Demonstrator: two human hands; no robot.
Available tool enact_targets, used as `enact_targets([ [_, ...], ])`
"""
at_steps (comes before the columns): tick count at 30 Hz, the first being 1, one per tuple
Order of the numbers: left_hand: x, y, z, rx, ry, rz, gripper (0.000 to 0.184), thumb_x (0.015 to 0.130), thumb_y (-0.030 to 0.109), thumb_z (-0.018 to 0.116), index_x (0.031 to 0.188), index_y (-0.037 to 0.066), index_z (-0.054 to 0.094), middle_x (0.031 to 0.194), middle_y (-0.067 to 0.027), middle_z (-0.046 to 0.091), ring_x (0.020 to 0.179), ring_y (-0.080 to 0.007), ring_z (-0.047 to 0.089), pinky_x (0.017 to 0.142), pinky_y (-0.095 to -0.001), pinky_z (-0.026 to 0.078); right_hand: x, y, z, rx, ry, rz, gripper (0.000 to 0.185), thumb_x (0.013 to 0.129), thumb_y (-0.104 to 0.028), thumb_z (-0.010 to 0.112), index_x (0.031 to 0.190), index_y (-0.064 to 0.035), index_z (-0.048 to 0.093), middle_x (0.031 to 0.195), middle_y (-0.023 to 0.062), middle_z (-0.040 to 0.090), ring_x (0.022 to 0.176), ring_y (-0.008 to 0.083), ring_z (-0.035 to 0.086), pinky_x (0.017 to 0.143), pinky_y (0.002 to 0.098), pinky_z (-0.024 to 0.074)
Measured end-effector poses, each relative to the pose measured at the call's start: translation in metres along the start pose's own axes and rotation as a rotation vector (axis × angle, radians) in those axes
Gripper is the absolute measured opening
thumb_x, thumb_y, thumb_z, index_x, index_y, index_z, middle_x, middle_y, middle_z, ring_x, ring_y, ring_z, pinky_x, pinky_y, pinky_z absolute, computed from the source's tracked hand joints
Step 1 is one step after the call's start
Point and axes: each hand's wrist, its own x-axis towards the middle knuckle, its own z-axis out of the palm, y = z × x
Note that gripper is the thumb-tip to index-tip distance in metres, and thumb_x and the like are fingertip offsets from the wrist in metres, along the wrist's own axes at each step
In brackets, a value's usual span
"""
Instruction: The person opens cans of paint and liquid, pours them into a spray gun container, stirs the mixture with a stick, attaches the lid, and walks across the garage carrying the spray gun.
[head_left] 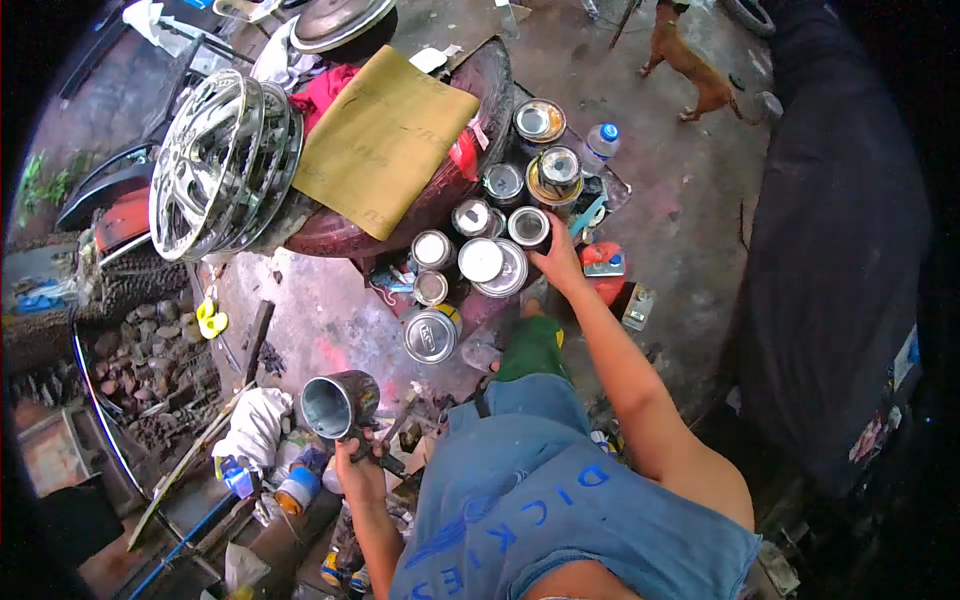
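Metal can, small and open-topped, is being gripped by the right hand; its fingers are being curled round the near right side, partly closed to the can's width. Whether any lift is being applied: cannot tell. Position: right-hand edge of a tight can cluster, ahead of the body.

Metal cup is being held by the left hand, fingers closed around a dark handle below it. Cup is being tilted, mouth turned to lower left, well apart from the cluster. Exact grip is being partly hidden by the hand.

Gripped can is being bordered by a white-topped tin at lower left and a stacked pair of tins just above. A lidded tin is being seen at the cluster's near end. Clear bottle, blue cap, is standing at upper right of the cluster.

Brown printed sheet is being supported on a dark red rounded thing; silver wheel rims are leaning just left of it. White cloth is lying left of the cup. Brown dog is being seen at far upper right.
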Motion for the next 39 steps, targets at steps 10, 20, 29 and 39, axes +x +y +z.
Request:
enact_targets([
  [10, 0.002, 0.002, 0.026, 0.069, -0.052, 0.037, 0.026, 0.086, 0.024, 0.06, 0.106, 0.009, 0.053, 0.092, -0.009, 0.059, 0.073, -0.0209, 0.053, 0.074, -0.0404, 0.048, -0.007, -0.006, -0.023, -0.036, 0.017, -0.127, 0.082, 0.064, -0.011, 0.086, 0.137, -0.0075, 0.048, 0.135, 0.0173, 0.05, 0.129, 0.0391, 0.048, 0.111, 0.0475, 0.0384],
  [20, 0.018, -0.008, 0.026, 0.095, -0.24, 0.009, 0.042, 0.084, 0.018, 0.058, 0.124, 0.006, 0.053, 0.096, -0.006, 0.057, 0.08, -0.018, 0.054, 0.07, -0.033, 0.048, -0.048, -0.119, -0.144, -0.239, 0.189, -0.427, 0.079, 0.07, -0.016, 0.087, 0.138, -0.0119, 0.046, 0.146, 0.0149, 0.049, 0.134, 0.0378, 0.048, 0.111, 0.0488, 0.039],
  [29, 0.027, -0.032, 0.057, 0.188, -0.477, -0.087, 0.071, 0.086, 0.016, 0.058, 0.154, 0.008, 0.037, 0.097, -0.0062, 0.057, 0.074, -0.0166, 0.055, 0.066, -0.0299, 0.047, -0.097, -0.2, -0.207, -0.365, 0.202, -0.544, 0.085, 0.067, -0.017, 0.089, 0.139, -0.0095, 0.046, 0.144, 0.0157, 0.054, 0.135, 0.0362, 0.05, 0.115, 0.0488, 0.0356],
  [39, 0.024, -0.063, 0.093, 0.305, -0.735, 0.019, 0.074, 0.089, 0.02, 0.055, 0.158, 0.006, 0.032, 0.106, -0.0048, 0.059, 0.088, -0.0132, 0.053, 0.078, -0.0269, 0.043, -0.138, -0.274, -0.237, -0.648, 0.003, -0.509, 0.095, 0.066, -0.025, 0.089, 0.148, -0.0119, 0.044, 0.141, 0.0124, 0.055, 0.133, 0.0316, 0.051, 0.118, 0.0541, 0.0304],
])
